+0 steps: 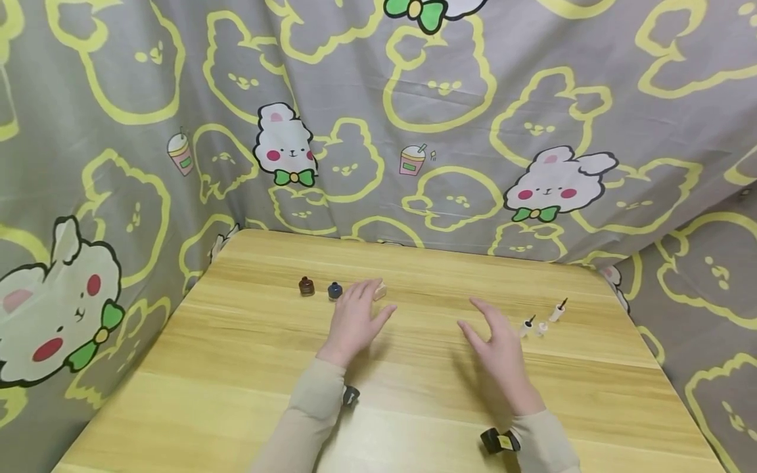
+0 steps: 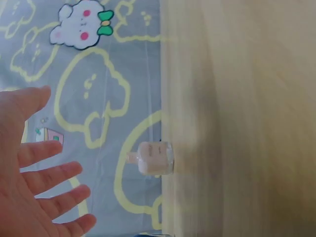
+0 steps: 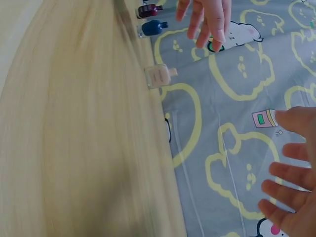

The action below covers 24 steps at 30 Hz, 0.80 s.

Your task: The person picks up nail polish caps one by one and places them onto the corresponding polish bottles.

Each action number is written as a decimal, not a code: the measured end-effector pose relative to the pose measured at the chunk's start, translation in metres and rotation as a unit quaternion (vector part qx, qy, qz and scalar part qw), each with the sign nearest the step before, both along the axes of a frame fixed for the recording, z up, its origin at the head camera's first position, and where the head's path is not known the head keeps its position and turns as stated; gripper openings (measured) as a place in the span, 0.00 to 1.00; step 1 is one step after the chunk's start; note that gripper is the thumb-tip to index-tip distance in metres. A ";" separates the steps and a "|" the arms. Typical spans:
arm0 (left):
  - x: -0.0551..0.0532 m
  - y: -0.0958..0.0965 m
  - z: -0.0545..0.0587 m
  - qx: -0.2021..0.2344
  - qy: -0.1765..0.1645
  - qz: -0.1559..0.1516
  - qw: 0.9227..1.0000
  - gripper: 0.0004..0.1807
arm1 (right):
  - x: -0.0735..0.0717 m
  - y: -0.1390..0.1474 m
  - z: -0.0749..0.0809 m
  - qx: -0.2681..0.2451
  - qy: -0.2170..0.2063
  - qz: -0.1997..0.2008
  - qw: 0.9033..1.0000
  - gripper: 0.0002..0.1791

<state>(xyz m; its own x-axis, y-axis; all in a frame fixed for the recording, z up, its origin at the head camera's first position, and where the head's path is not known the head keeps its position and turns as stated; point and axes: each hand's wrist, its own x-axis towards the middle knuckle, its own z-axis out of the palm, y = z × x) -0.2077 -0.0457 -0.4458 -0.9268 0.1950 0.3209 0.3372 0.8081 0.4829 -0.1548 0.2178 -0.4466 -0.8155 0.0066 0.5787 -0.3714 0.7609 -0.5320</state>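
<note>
My left hand (image 1: 355, 320) hovers over the table with its fingers extended and nothing in them. Near its fingertips stand an uncapped dark blue nail polish bottle (image 1: 334, 293) and a pale pink one (image 2: 154, 158), the latter partly hidden behind the hand in the head view. Farther left is an uncapped dark red nail polish bottle (image 1: 306, 287). My right hand (image 1: 499, 348), thumb and fingers spread, is held above the table and grips nothing. Just to its right are several white brush caps: one (image 1: 527, 326) and another (image 1: 558, 311) with dark brushes pointing up, plus a smaller one (image 1: 542, 328) between them.
The wooden table (image 1: 426, 302) meets a grey patterned curtain (image 1: 355, 151) at its back and sides. Each wrist wears a black strap device, such as the right one (image 1: 500, 441).
</note>
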 end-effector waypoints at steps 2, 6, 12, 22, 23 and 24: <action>-0.002 0.001 0.002 0.031 0.009 0.005 0.999 0.34 | 0.001 0.005 0.001 -0.016 0.047 -0.002 0.999 0.26; -0.007 0.004 0.004 0.092 0.022 0.020 0.995 0.30 | 0.003 0.015 0.001 -0.051 0.128 0.000 0.990 0.22; -0.015 0.006 0.002 0.161 -0.003 0.048 0.986 0.28 | 0.006 0.035 0.001 -0.121 0.180 0.014 0.976 0.18; -0.032 0.013 -0.010 0.258 -0.022 0.056 0.964 0.26 | 0.009 0.069 0.001 -0.353 0.221 0.112 0.902 0.11; -0.034 0.014 -0.011 0.266 -0.027 0.056 0.962 0.27 | 0.009 0.073 0.000 -0.376 0.221 0.110 0.893 0.11; -0.035 0.015 -0.012 0.273 -0.034 0.056 0.960 0.27 | 0.009 0.077 -0.002 -0.399 0.219 0.106 0.884 0.12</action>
<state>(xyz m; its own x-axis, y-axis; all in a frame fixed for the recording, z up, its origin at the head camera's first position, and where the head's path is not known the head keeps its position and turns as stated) -0.2430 -0.0305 -0.4582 -0.9543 -0.0864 0.2860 0.2169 0.4581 0.8620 -0.1459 0.2951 -0.4489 -0.5460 0.4291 0.7196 -0.7644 0.0963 -0.6375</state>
